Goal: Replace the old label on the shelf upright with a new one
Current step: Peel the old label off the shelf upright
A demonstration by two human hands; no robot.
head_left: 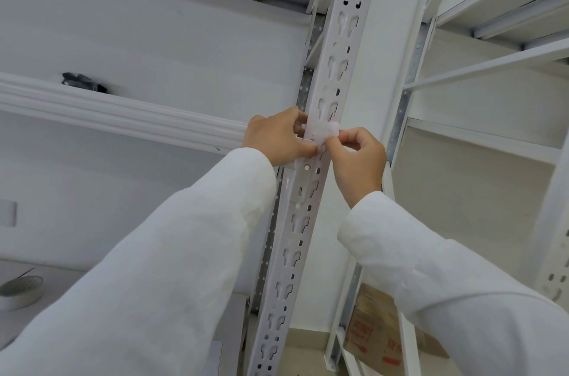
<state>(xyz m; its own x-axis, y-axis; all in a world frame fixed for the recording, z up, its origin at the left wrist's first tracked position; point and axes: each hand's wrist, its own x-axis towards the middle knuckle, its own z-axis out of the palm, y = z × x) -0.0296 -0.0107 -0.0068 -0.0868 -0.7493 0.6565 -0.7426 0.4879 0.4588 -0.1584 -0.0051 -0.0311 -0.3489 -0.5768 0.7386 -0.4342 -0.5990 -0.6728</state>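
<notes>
The shelf upright (pixel 326 92) is the largest thing here, a white perforated post whose long axis runs from about 7 o'clock at the bottom of the view to 1 o'clock at the top. On its front face, a little above the middle of the view, sits the label (pixel 324 130), a pale, translucent piece that lies across the post, so its own long axis goes roughly from 9 o'clock to 3 o'clock, at a right angle to the post. Whether it is the old label or the new one, I cannot tell. The two arms in white sleeves rise from the lower corners and meet at this place. The left hand (pixel 278 138) is at 9 o'clock from the label, curled around the left edge of the post, with its fingertips at the label's left end; it seems to steady the post or that end. The right hand (pixel 357 157) is at 4 o'clock from the label and touches it; thumb and forefinger are pinched together at the lower right corner. In my judgement the right hand is the working one, so the coming move goes along the label's axis, across the post.
</notes>
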